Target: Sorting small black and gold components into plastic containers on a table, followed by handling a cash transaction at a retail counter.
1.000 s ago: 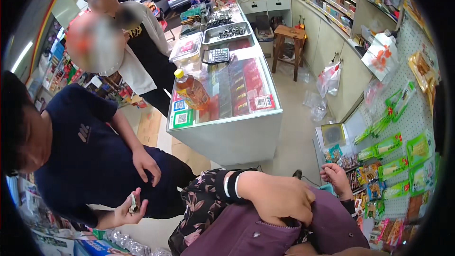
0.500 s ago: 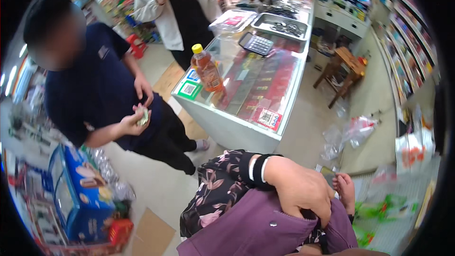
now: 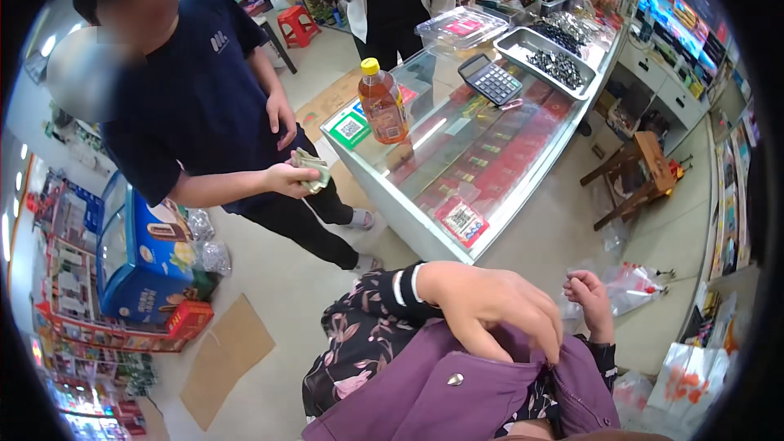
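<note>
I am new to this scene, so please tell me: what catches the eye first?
The left hand grips the purple jacket at the bottom centre, with the right hand curled just beside it. Behind them, an amber bottle stands on the glass counter, and a person in dark blue holds banknotes.

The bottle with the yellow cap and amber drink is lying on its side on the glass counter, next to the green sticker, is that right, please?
Not quite: the bottle is standing upright, not lying on its side. The head view shows its yellow cap at the top and its base resting on the glass counter, next to the green sticker, as you said.
</note>
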### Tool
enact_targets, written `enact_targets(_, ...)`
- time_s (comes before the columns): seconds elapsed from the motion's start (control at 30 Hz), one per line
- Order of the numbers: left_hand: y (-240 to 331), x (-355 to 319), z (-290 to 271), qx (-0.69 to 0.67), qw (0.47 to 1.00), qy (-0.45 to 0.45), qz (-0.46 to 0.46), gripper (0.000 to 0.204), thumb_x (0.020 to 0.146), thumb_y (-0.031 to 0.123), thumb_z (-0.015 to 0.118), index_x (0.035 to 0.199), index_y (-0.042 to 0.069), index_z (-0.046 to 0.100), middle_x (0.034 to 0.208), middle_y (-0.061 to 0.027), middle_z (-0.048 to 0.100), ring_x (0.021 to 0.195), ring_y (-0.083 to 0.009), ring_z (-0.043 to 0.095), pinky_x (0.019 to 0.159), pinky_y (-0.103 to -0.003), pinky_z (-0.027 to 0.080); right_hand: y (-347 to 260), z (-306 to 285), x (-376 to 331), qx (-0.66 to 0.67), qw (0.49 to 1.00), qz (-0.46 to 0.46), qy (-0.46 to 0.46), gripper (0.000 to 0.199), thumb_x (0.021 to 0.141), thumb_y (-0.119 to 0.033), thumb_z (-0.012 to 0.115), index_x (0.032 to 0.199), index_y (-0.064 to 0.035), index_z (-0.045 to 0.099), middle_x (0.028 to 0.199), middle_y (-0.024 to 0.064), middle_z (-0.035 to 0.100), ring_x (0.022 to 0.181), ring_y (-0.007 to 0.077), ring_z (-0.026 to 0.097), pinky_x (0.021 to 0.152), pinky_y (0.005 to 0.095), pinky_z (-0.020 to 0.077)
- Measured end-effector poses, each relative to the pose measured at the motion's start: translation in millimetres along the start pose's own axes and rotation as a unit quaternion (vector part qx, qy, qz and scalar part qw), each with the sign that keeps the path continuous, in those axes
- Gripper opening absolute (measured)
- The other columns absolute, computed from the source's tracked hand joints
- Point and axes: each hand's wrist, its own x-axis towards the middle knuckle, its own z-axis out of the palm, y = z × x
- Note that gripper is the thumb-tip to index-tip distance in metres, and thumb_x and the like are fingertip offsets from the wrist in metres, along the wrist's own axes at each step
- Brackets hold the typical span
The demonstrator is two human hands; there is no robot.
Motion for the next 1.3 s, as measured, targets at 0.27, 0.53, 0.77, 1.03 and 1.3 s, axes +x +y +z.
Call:
enact_targets(0.27, -23.2, -49.5, -29.5, 0.102, 0.951, 0.223, -0.187, 0.02, 0.08, 0.004, 0.055, 0.1, 0.003, 0.059, 0.088, -0.0045, 0.054, 0.076, -0.0189, 0.05, 0.066, -0.029, 0.041, -43.1, -9.5, 66.1, -0.077, 0.995, 0.001, -0.067, 0.021, 0.088, -0.017, 0.056, 0.103, -0.0018, 0.057, 0.085, 0.004, 0.063, 0.075, 0.0084, 0.058, 0.067, 0.0203, 0.046)
enact_targets(0.53, -61.9, -68.6, -37.2, 0.188, 0.843, 0.368, -0.343, 0.016, 0.082, 0.006, 0.056, 0.097, 0.003, 0.06, 0.081, -0.0024, 0.052, 0.071, -0.0097, 0.048, 0.06, -0.024, 0.039, -56.0, -17.3, 151.1, -0.095, 0.977, 0.042, -0.184, 0.021, 0.089, -0.016, 0.056, 0.104, -0.0013, 0.057, 0.086, 0.004, 0.063, 0.075, 0.0084, 0.058, 0.067, 0.0207, 0.046)
enact_targets(0.77, -119.4, -82.4, -17.8, 0.169, 0.628, 0.609, -0.453, 0.014, 0.085, 0.011, 0.055, 0.095, 0.002, 0.059, 0.078, -0.0026, 0.057, 0.067, -0.0081, 0.053, 0.06, -0.023, 0.042, -120.9, 9.0, 252.0, -0.155, 0.911, -0.056, -0.379, 0.026, 0.087, -0.015, 0.06, 0.107, -0.0004, 0.057, 0.09, 0.0034, 0.062, 0.078, 0.0079, 0.057, 0.068, 0.0219, 0.0464)
enact_targets(1.03, -153.8, -84.9, -12.6, 0.189, 0.496, 0.755, -0.384, 0.012, 0.089, 0.01, 0.053, 0.095, 0.002, 0.059, 0.077, 0.0, 0.058, 0.062, -0.0048, 0.051, 0.056, -0.02, 0.043, -156.2, 166.3, 285.3, -0.151, 0.803, -0.167, -0.551, 0.053, 0.083, -0.026, 0.064, 0.127, -0.0036, 0.044, 0.116, 0.0106, 0.054, 0.1, 0.0162, 0.056, 0.08, 0.0284, 0.0478)
enact_targets(1.3, -149.2, -81.7, -14.5, 0.152, 0.489, 0.782, -0.355, 0.012, 0.09, 0.008, 0.052, 0.096, 0.002, 0.059, 0.076, -0.0005, 0.058, 0.063, -0.0053, 0.052, 0.057, -0.02, 0.045, -116.1, 250.3, 269.4, -0.062, 0.8, -0.02, -0.596, 0.066, 0.076, -0.035, 0.07, 0.129, -0.0049, 0.043, 0.105, 0.0107, 0.058, 0.091, 0.0157, 0.059, 0.069, 0.0288, 0.0514)
